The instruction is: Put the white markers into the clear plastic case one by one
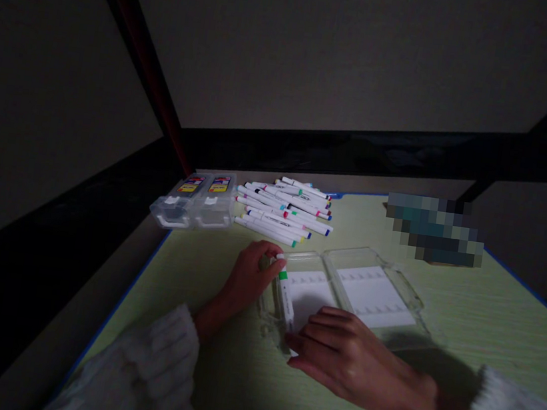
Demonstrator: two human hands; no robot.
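Observation:
A white marker (286, 297) with a green band lies lengthwise along the left side of an open clear plastic case (328, 251). At its far end, the thumb and fingers of my left hand (255, 266) close around the marker. My right hand (347, 356) reaches over the near edge of the case, its fingertips bent onto the marker's near end. That hand hides the front part of the case. White inserts with small printed marks line both halves, one being the right insert (376, 296).
Several white markers with coloured ends (283, 209) lie in a loose pile behind the case. Two closed clear cases with labels (196, 201) stand at the back left. A pixelated flat object (434, 233) sits at the back right of the light green table (504, 323).

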